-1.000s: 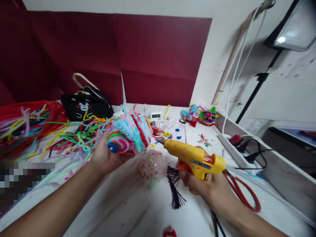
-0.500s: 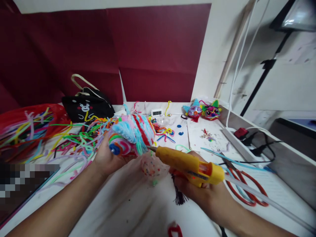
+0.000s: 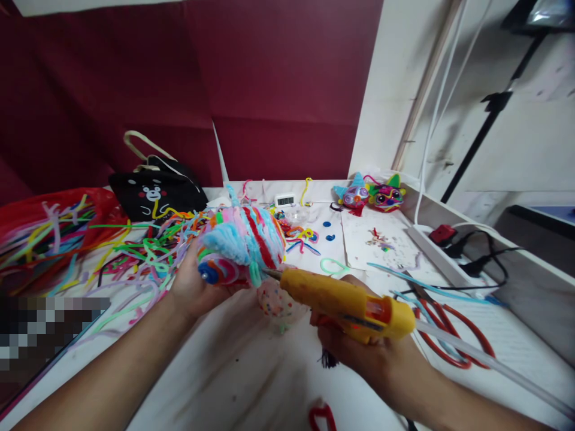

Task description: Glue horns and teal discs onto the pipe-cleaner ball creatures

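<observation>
My left hand (image 3: 191,287) is closed round a fuzzy ball (image 3: 242,244) wrapped in pink, blue and red pipe cleaners, held above the white table (image 3: 233,383). A yellow glue gun (image 3: 348,299) sits in the grip of my right hand (image 3: 363,353). Its metal nozzle touches the lower right side of the ball. A clear glue stick (image 3: 489,362) sticks out of the gun's back. Below the nozzle lies a clear ball with coloured sprinkles (image 3: 274,302), partly hidden.
Loose pipe cleaners (image 3: 112,254) cover the left side beside a red bag (image 3: 27,206) and a black bear tote (image 3: 153,194). Red scissors (image 3: 453,335), a power strip (image 3: 438,251), two finished craft faces (image 3: 372,194) and a small timer (image 3: 284,199) lie right and back.
My right hand has swung the glue gun left and forward, until its nozzle met the wrapped ball. The left hand has kept the ball almost still.
</observation>
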Demonstrator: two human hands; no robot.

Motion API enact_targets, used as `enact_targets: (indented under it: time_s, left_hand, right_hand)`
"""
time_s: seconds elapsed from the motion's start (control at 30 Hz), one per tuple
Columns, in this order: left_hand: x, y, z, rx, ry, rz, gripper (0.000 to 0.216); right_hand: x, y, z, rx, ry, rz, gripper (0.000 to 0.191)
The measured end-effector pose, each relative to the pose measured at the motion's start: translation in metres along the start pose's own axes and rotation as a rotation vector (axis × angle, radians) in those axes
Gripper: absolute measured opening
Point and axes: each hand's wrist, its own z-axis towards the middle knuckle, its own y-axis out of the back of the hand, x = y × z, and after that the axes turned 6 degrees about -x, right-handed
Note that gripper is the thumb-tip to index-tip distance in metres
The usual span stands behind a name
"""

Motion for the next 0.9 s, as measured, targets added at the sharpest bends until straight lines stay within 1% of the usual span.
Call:
enact_targets:
  time_s: [0.07,0.13,0.27,0.37,0.53,0.63,0.8,0.9]
  left_hand:
    - [0.000,0.000,0.001,-0.022,0.012,0.002,0.049]
    - [0.000,0.001,0.002,-0.017,0.015,-0.012,0.050]
    - [0.001,0.007,0.006,0.049,0.034,-0.043,0.050]
    - [0.002,0.010,0.006,0.099,0.039,-0.026,0.055]
    - [0.002,0.010,0.004,0.123,0.015,-0.025,0.052]
    - [0.004,0.013,0.006,0.149,0.025,-0.054,0.051]
    - [0.005,0.016,0.010,0.122,0.049,-0.052,0.052]
    - [0.005,0.013,0.008,0.092,0.048,-0.041,0.053]
  right_hand:
    - [0.002,0.000,0.002,0.003,-0.007,-0.015,0.014]
    - [0.003,0.001,0.003,0.012,-0.014,-0.031,0.016]
    - [0.002,0.002,0.004,0.068,-0.007,-0.021,0.017]
    - [0.000,0.003,0.003,0.068,-0.011,-0.006,0.017]
    - [-0.001,0.003,0.002,0.079,-0.043,0.041,0.018]
    - [-0.002,0.003,0.001,0.096,-0.060,0.065,0.019]
    - [-0.004,0.004,-0.001,0.057,-0.075,0.047,0.021]
    - [-0.004,0.004,-0.001,0.067,-0.078,0.049,0.020]
